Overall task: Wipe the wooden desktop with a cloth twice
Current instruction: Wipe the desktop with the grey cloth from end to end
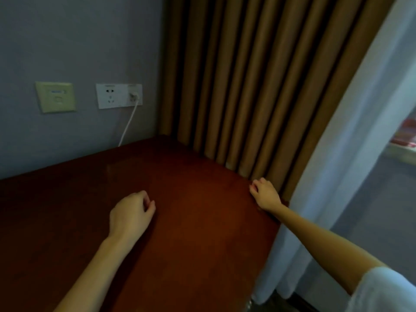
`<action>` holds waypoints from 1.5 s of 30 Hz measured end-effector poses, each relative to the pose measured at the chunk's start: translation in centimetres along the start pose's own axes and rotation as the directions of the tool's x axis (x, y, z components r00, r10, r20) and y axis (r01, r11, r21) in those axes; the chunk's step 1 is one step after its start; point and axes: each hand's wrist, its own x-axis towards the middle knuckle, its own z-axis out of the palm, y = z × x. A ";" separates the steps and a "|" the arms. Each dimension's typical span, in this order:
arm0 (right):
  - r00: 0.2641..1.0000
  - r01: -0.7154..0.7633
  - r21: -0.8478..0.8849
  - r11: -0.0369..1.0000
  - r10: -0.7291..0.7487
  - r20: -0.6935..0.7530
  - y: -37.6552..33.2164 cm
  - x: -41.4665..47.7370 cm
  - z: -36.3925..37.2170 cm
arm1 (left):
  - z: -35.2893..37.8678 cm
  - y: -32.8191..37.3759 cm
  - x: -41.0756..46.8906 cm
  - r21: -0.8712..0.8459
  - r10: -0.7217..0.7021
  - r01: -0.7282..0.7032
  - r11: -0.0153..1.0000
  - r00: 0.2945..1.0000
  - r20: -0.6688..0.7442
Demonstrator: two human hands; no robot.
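The wooden desktop (pixel 191 221) fills the lower left half of my view, dark red-brown and glossy, with its far corner tucked in where the wall meets the drapes. Behind it on the right hangs the brown curtain (pixel 247 86) in heavy upright folds, its hem touching the desk's right edge. The grey wall (pixel 78 41) runs along the back on the left. A white sheer curtain (pixel 349 176) drops down just beside the desk's near right edge.

Now my arms. My left forearm (pixel 94 266) comes up from the bottom edge and slants across the wood, bare to the wrist. My right arm (pixel 326 239) comes in from the lower right, stretched long and nearly straight, with a white sleeve (pixel 387 291) at the upper arm, and it passes in front of the sheer.

My left hand (pixel 131 212) sits over the middle of the desktop, back of the hand up, fingers loosely curled, thumb out to the right, nothing in it. My right hand (pixel 265 195) is well apart from it, at the desk's right edge just beside the brown folds, knuckles bent and fingertips down on the wood. Whether those fingers pinch anything, I cannot tell.

On the wall there is a white socket plate (pixel 119 95) with a cream plate (pixel 56 96) to its left. A white cable (pixel 128 124) runs from the socket down behind the desk.
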 end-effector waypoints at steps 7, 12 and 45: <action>0.985 -0.145 0.076 0.986 0.151 -0.081 2.1 -4.5 -0.4 | 0.9 2.1 -4.0 0.060 0.152 -0.155 0.986 0.987 0.047; 0.991 0.101 0.050 0.994 -0.096 -0.093 -2.9 -9.2 -0.2 | 1.8 2.3 -4.9 0.099 0.218 -0.215 0.972 0.976 -0.023; 0.987 0.124 0.080 0.989 -0.115 -0.112 0.9 -7.0 -0.2 | 2.1 2.5 -5.0 0.141 0.218 -0.214 0.967 0.976 -0.019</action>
